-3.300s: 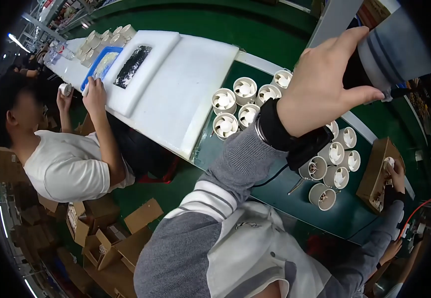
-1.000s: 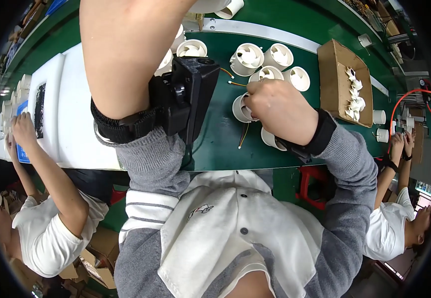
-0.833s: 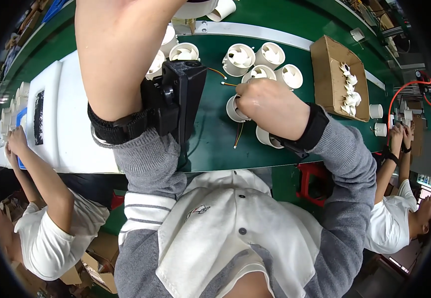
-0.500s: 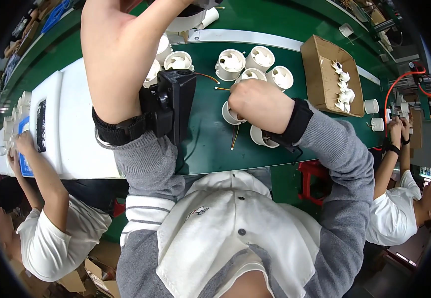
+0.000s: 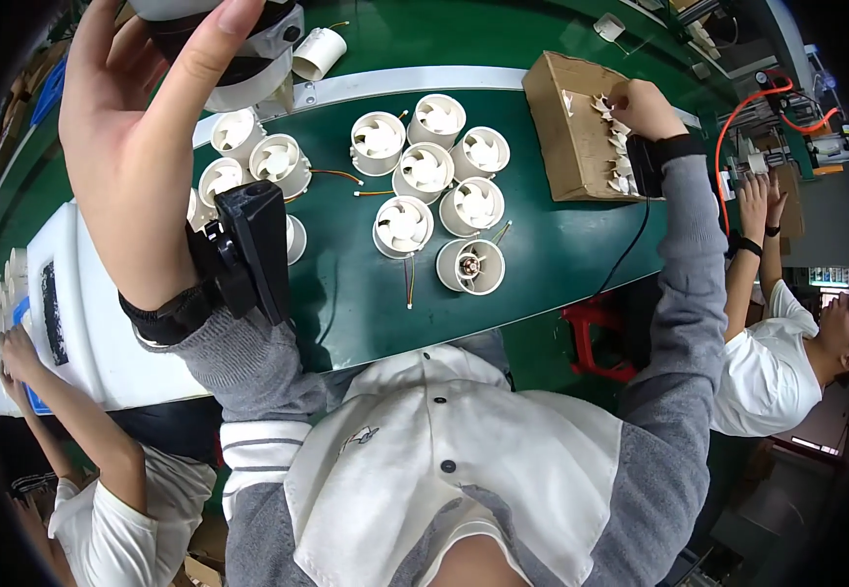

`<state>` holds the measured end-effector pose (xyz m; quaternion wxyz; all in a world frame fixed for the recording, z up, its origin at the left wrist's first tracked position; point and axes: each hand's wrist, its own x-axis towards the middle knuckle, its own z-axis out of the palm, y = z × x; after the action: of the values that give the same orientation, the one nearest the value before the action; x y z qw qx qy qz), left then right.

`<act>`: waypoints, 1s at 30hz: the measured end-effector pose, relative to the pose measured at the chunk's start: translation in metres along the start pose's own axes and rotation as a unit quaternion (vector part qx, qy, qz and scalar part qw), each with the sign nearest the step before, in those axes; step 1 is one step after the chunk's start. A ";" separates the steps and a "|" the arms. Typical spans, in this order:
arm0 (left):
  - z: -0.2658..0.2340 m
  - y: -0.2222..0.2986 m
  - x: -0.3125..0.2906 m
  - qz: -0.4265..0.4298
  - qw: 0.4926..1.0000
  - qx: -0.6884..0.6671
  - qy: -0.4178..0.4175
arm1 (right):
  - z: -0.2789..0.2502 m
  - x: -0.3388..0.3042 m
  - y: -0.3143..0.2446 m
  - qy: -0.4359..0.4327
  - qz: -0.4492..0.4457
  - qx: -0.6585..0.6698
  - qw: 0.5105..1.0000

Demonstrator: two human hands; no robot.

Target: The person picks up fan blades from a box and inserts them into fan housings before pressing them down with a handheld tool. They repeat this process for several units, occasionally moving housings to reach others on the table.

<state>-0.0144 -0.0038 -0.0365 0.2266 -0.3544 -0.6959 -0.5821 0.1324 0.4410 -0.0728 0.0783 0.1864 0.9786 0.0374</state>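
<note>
My right hand (image 5: 647, 110) is over the cardboard box (image 5: 554, 137), its fingers pinched at a white fan impeller; the fingertips are partly hidden. Several more white impellers (image 5: 622, 181) lie in the box. At the upper left, my left hand (image 5: 146, 83) is wrapped round a white-and-black device (image 5: 239, 49), thumb across its front; its hold is partly out of view. Midway between my arms stand several white fan housings with impellers (image 5: 402, 227), short wires trailing from some. Nearest me, one housing (image 5: 470, 266) has no impeller and shows a copper-coloured motor core.
More fan housings (image 5: 278, 164) stand beside my left forearm, one partly behind the black wrist device (image 5: 253, 249). A white housing (image 5: 319, 54) lies on its side beyond the metal strip. A white case (image 5: 102, 323) is at left. Co-workers sit on both sides; a red stool (image 5: 596, 342) is below.
My right hand has moved from a housing mid-table to the box at the right. That housing now shows an impeller inside. My left hand stays at the device, while the whole view has shifted.
</note>
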 end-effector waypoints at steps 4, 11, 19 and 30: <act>0.020 0.044 0.007 -0.199 0.968 0.134 0.077 | 0.058 0.024 0.038 0.036 -0.004 0.022 0.999; -0.001 0.008 -0.003 -0.043 0.999 -0.007 -0.003 | 0.071 0.037 0.040 -0.039 -0.014 0.439 0.897; -0.011 -0.010 -0.001 -0.004 1.000 0.007 -0.018 | 0.067 0.032 0.023 0.090 -0.038 0.146 0.984; -0.020 -0.019 0.001 0.001 0.999 0.036 0.006 | 0.045 0.012 -0.002 0.016 -0.099 0.049 0.994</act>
<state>-0.0315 -0.0247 -0.0436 0.2439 -0.3428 -0.7146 -0.5590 0.1282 0.4453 -0.1186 0.0572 0.0916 0.9940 -0.0155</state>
